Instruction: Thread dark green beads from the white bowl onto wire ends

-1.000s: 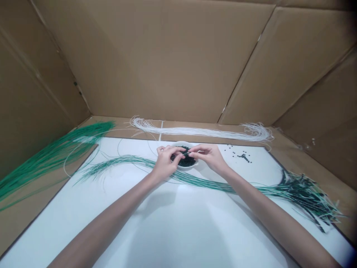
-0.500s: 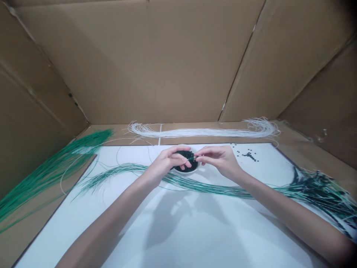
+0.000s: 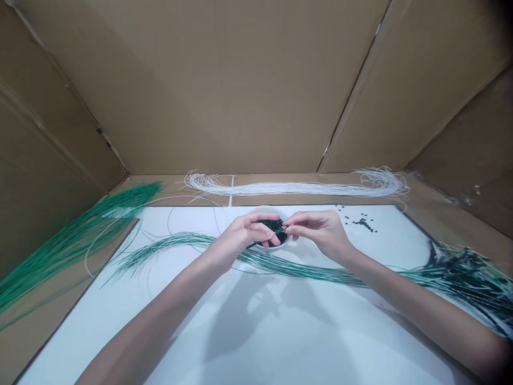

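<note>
While almost shut, the right grip point(image 3: 316, 231) pinches a green strand point(image 3: 281, 228).

Left forearm point(image 3: 156, 315) and right forearm point(image 3: 420, 307), both bare, angled in from the lower corners toward the middle, wrists gently bent. Left hand point(image 3: 244, 238) palm-down and turned inward, fingers point(image 3: 266, 227) curled and close together. Right hand point(image 3: 320, 231) also palm-down, reaching the opposite way, thumb and forefinger pinched, fingertips point(image 3: 289, 224) just beside the left hand's fingertips, knuckles raised, both hands low and near each other
</note>
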Demonstrator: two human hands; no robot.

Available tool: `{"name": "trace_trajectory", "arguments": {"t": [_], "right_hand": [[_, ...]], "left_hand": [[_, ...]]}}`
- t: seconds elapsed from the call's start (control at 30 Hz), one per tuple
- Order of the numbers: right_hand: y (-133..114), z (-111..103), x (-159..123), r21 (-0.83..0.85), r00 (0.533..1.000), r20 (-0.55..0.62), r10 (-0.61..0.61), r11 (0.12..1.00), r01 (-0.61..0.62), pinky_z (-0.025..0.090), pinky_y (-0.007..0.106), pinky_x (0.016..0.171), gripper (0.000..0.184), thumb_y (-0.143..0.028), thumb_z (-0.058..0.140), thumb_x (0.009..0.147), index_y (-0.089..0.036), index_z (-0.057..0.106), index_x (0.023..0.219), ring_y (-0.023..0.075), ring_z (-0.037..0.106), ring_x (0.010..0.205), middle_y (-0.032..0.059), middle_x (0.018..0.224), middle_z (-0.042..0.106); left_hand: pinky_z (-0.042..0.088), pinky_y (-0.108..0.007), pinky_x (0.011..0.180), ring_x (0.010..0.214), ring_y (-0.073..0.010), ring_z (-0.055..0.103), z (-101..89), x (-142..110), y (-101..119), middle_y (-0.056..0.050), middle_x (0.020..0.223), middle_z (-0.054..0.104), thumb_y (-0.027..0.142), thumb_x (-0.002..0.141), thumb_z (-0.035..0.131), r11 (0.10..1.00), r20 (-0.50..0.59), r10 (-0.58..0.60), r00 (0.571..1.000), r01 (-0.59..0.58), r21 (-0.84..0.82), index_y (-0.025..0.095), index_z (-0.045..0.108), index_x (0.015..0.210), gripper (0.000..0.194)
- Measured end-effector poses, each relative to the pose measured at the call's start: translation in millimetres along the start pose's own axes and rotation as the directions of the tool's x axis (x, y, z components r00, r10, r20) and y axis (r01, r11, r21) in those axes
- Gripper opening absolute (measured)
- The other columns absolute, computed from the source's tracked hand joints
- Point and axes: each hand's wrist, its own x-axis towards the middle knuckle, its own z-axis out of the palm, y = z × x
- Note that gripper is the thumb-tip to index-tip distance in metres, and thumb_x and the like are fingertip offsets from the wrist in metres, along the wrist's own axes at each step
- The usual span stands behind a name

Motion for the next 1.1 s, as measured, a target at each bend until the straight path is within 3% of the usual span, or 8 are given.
{"name": "trace_trajectory", "arguments": {"t": [0.13, 0.33, 0.5, 0.67, 0.77, 0.87, 0.97, 1.1], "right_hand": [[2.9, -1.8, -1.4, -0.058, 0.998, 0.015, -0.057, 0.997, 0.058, 0.049, 0.024, 0.049, 0.011, -0.028, 0.066, 0.064, -0.018, 0.068, 0.069, 0.0105, 0.055, 0.052, 0.0022, 0.066, 0.065], [0.6, -6.4, -1.1, -0.244, 0.96, 0.115, -0.255, 0.93, 0.276, 0.048, 0.027, 0.059, 0.009, -0.025, 0.06, 0.071, -0.021, 0.068, 0.075, 0.0138, 0.059, 0.065, 0.0025, 0.072, 0.066], [-1.4, -3.5, -1.0, -0.261, 0.939, 0.158, -0.305, 0.905, 0.337, 0.049, 0.028, 0.061, 0.011, -0.026, 0.058, 0.073, -0.023, 0.068, 0.077, 0.0143, 0.06, 0.067, 0.0018, 0.074, 0.067], [-4.9, 0.0, -2.5, -0.283, 0.963, 0.154, -0.223, 0.923, 0.26, 0.049, 0.027, 0.061, 0.013, -0.029, 0.058, 0.073, -0.022, 0.068, 0.08, 0.0133, 0.059, 0.065, 0.0021, 0.077, 0.067], [-5.8, -1.3, -1.4, -0.249, 0.976, 0.182, -0.121, 0.954, 0.165, 0.05, 0.026, 0.062, 0.019, -0.027, 0.059, 0.072, -0.022, 0.066, 0.089, 0.0141, 0.06, 0.07, 0.0033, 0.086, 0.066], [-5.3, -3.3, 0.1, -0.215, 0.991, 0.13, -0.038, 0.974, 0.065, 0.051, 0.028, 0.064, 0.026, -0.028, 0.058, 0.07, -0.02, 0.065, 0.094, 0.0169, 0.061, 0.077, 0.0056, 0.091, 0.066], [-6.6, -3.4, 0.4, -0.257, 0.997, 0.073, 0.006, 0.966, 0.013, 0.05, 0.028, 0.06, 0.021, -0.032, 0.057, 0.07, -0.016, 0.067, 0.08, 0.017, 0.06, 0.071, 0.0061, 0.081, 0.067], [-9.1, -2.1, -0.3, -0.297, 0.993, 0.099, 0.07, 0.954, -0.038, 0.049, 0.025, 0.054, 0.02, -0.033, 0.057, 0.07, -0.016, 0.068, 0.07, 0.014, 0.058, 0.061, 0.0044, 0.071, 0.066]], "left_hand": [[0.036, -0.026, 0.07, 0.063, -0.0108, 0.049, 0.7, -0.7, -0.1, -0.003, 0.071, 0.062, 0.013, 0.067, 0.051, 1.0, -0.008, -0.004, 1.0, 0.004, 0.0, 0.016, 0.056, 0.104, 0.037], [0.036, -0.025, 0.068, 0.065, -0.0108, 0.049, 1.0, -0.6, -1.0, -0.003, 0.071, 0.063, 0.016, 0.069, 0.053, 1.0, -0.044, -0.026, 0.999, 0.026, -0.001, 0.015, 0.054, 0.105, 0.037], [0.037, -0.025, 0.065, 0.064, -0.0114, 0.05, 0.7, 1.9, -5.8, -0.003, 0.069, 0.063, 0.017, 0.068, 0.055, 0.997, -0.043, -0.056, 0.997, 0.053, -0.061, 0.014, 0.056, 0.102, 0.034], [0.038, -0.025, 0.065, 0.065, -0.012, 0.053, 2.5, 3.2, -7.0, -0.004, 0.071, 0.064, 0.019, 0.067, 0.058, 0.998, -0.062, -0.044, 0.997, 0.041, -0.046, 0.015, 0.055, 0.103, 0.036], [0.04, -0.027, 0.068, 0.069, -0.0136, 0.056, 5.2, 2.4, -3.2, -0.005, 0.07, 0.064, 0.019, 0.068, 0.057, 1.0, -0.113, -0.01, 0.994, 0.013, 0.025, 0.013, 0.052, 0.105, 0.038], [0.041, -0.029, 0.071, 0.072, -0.0152, 0.058, 7.2, 1.3, -0.2, -0.005, 0.069, 0.065, 0.018, 0.07, 0.056, 0.992, -0.154, 0.046, 0.987, -0.027, 0.123, 0.012, 0.05, 0.104, 0.035], [0.041, -0.029, 0.072, 0.073, -0.0157, 0.059, 7.8, 0.2, 0.3, -0.005, 0.069, 0.065, 0.017, 0.071, 0.054, 0.976, -0.164, 0.077, 0.983, -0.04, 0.216, 0.012, 0.05, 0.104, 0.033], [0.042, -0.029, 0.072, 0.075, -0.0164, 0.06, 7.5, -0.6, -0.5, -0.005, 0.071, 0.066, 0.018, 0.072, 0.053, 0.95, -0.165, 0.105, 0.981, -0.05, 0.308, 0.013, 0.05, 0.104, 0.032]]}}
